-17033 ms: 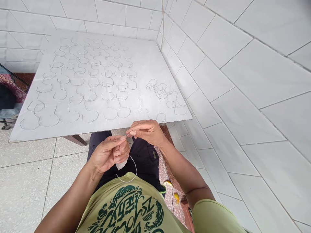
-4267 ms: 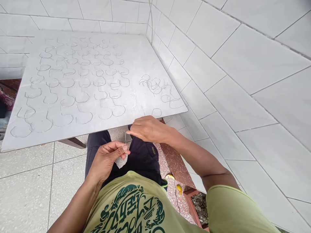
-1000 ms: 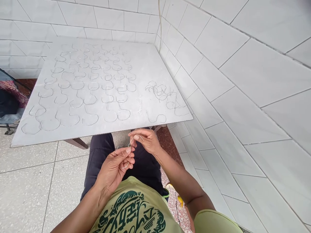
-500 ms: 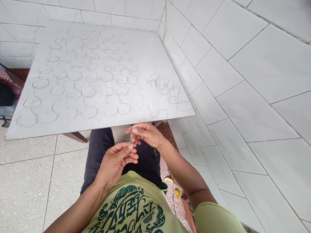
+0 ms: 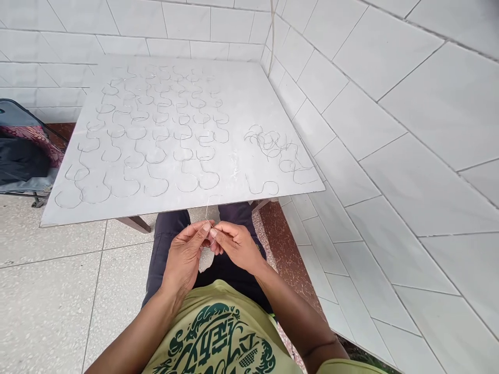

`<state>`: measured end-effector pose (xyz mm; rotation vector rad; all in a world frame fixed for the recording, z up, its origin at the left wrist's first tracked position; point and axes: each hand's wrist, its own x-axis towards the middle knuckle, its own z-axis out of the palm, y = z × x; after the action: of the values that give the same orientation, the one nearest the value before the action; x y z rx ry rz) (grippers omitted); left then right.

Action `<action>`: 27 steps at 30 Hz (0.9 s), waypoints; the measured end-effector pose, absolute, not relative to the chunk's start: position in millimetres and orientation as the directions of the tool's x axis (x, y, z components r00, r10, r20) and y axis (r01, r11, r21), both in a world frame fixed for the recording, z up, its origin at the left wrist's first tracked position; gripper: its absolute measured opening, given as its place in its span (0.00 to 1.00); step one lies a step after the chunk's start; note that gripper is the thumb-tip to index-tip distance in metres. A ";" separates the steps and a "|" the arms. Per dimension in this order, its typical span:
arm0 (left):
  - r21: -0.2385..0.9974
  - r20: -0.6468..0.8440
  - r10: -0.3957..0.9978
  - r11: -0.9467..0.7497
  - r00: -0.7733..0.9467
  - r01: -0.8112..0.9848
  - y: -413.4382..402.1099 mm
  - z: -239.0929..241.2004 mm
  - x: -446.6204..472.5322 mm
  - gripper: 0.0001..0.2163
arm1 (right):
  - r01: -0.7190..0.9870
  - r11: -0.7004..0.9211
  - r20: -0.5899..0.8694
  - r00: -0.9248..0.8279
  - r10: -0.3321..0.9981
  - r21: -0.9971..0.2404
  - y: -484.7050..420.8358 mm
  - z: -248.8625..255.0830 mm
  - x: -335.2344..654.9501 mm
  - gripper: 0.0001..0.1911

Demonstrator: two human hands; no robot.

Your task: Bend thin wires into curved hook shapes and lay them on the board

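My left hand and my right hand meet fingertip to fingertip over my lap, just below the near edge of the white board. Both pinch a thin piece of wire whose end sticks up between them. A small pale scrap shows under the left fingers. On the board lie several bent wire hooks set out in rows, and a loose tangle of wire pieces near its right edge.
A white tiled wall runs close along the right. A thin cord hangs in the corner. A dark bag on a patterned seat stands at the left. Speckled floor tiles lie below.
My hands have come together: the right hand moved down and left to meet the left one. One more bent wire lies at the board's near right edge than several seconds ago.
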<state>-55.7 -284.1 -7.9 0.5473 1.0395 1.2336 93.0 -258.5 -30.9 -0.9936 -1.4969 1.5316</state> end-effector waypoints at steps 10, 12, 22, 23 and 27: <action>0.979 -0.185 0.975 0.194 -0.123 0.068 -294.2 -28.8 -74.9 0.16 | 0.431 0.281 0.137 -0.335 0.932 -0.857 -248.3 -35.1 101.8 0.14; 0.975 -0.154 0.982 0.169 -0.106 0.142 -294.4 -30.1 -74.3 0.17 | 0.474 0.338 0.181 -0.347 0.920 -0.813 -248.5 -37.3 101.0 0.16; 0.952 -0.255 0.966 0.258 -0.039 0.167 -300.3 -41.3 -70.8 0.16 | 0.480 0.349 0.093 -0.479 0.873 -0.805 -246.7 -33.6 116.7 0.18; 0.951 -0.260 0.965 0.262 -0.036 0.164 -300.7 -41.4 -70.1 0.15 | 0.482 0.342 0.076 -0.488 0.869 -0.807 -246.6 -32.6 118.4 0.18; 0.950 -0.262 0.965 0.263 -0.032 0.165 -298.9 -40.6 -68.7 0.16 | 0.479 0.308 0.058 -0.467 0.882 -0.822 -246.9 -30.9 122.2 0.16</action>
<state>-68.7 -298.9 -40.6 1.1221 1.4527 0.9307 122.2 -246.9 -30.9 -1.2042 -2.0701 1.0415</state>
